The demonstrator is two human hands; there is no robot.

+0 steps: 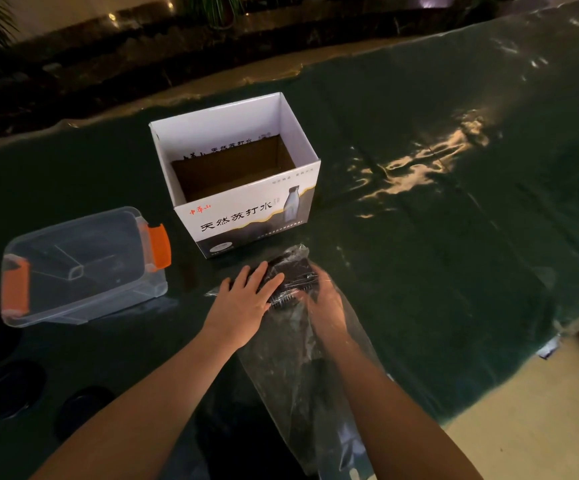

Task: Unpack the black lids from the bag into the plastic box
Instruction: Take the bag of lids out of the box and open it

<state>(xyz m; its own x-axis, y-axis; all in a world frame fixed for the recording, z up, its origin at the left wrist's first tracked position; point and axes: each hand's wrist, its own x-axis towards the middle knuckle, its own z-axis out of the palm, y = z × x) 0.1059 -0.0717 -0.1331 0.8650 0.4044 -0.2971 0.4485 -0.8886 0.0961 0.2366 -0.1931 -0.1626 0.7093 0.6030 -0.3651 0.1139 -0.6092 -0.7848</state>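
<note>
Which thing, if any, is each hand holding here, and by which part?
The right hand, inside the clear bag, grips the stack of black lids by its near end. The left hand rests flat on the stack, gripping nothing.

Black lids [289, 271], clear bag [301, 375], orange-latched clear plastic box [83, 268], dark green table cover [454, 271]

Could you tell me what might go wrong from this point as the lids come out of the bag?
The right hand is inside the thin clear bag, reaching the black lids; the film could snag or tear. The left hand only presses flat, so the stack may slide. The open cardboard box stands nearer than the plastic box, so lids might land in the wrong one.
</note>
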